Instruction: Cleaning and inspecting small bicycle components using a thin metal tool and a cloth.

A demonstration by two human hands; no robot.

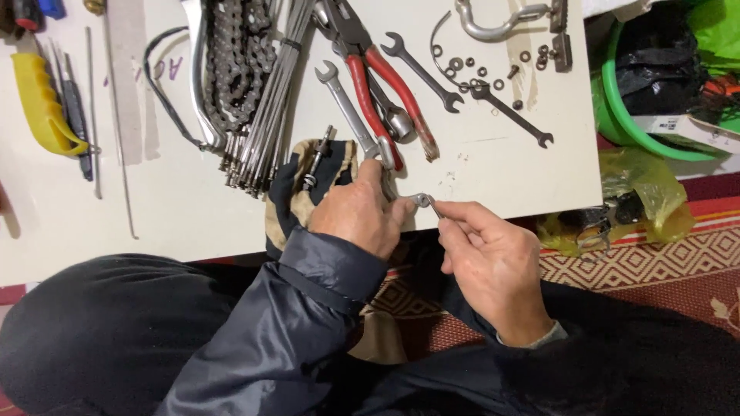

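My left hand grips the lower end of a silver combination wrench whose open jaw points up over the white table. My right hand pinches a thin metal rod with a small silver nut at its tip, held against the fingers of my left hand at the table's front edge. A folded dark and tan cloth lies just left of my left hand, with a short bolt-like part resting on it.
Red-handled pliers, two more wrenches, loose washers, a bicycle chain, a bundle of spokes and a yellow-handled tool lie on the table. A green tub and yellow plastic bag sit on the patterned carpet at right.
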